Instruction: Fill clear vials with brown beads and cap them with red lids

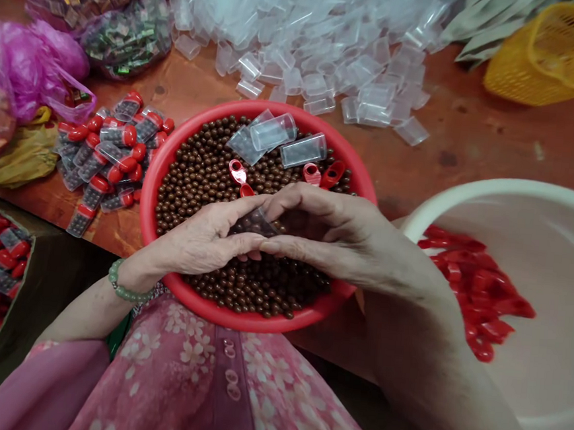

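Observation:
Both hands meet above a red basin [369, 175] of small round brown balls [190, 181]. My left hand [209, 232] pinches a clear plastic container [254, 223] with brown balls showing through it. My right hand [335, 235] curls around the container's other end, thumb tip against the left thumb; its palm side is hidden. On the balls behind my hands lie several clear empty containers [303, 150] and red spoon-shaped caps [240, 175].
Filled containers with red caps [116, 145] are heaped left of the basin, more fill a box [38, 275]. A white tub [557, 316] with red caps [480, 283] stands right. Clear containers [324, 59] are piled behind; a yellow basket [548, 56] and plastic bags [127, 30] flank them.

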Motion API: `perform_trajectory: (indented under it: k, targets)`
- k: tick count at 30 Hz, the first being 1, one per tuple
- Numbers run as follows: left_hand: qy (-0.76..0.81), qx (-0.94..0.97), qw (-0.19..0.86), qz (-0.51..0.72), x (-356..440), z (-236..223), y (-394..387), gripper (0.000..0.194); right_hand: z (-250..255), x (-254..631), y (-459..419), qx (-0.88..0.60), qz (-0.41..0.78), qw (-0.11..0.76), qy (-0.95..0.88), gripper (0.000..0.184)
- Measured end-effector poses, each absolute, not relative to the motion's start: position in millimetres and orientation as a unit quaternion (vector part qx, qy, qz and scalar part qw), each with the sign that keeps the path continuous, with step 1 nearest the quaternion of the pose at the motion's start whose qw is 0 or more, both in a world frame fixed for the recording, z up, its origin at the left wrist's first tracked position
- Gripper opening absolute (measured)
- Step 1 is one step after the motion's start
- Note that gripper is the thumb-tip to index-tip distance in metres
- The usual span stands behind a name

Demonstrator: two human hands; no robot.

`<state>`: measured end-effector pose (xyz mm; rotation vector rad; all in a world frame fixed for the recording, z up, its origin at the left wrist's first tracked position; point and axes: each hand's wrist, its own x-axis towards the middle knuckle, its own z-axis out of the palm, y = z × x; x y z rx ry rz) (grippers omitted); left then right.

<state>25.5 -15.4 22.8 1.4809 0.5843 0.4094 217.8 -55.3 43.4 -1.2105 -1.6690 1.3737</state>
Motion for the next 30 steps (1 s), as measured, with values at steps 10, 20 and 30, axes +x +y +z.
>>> perform_trajectory:
  k: [10,20,30]
  targets:
    - [0.247,0.569,0.76,0.195,23.3,15.1,-12.9,0.037,38.7,202.4,-55.8,-0.489,0.573,0.399,-0.524,0.034]
    - [0.204,0.374,0.858,0.287,13.2,7.5,-11.6,0.04,45.0,216.8,-78.8,-0.566,0.383,0.325,-0.653,0.038]
    - [0.21,0.425,0.814,0.335,7.7,10.2,-13.5,0.025,32.5,221.9,-72.5,-0.594,0.29,0.318,-0.68,0.022]
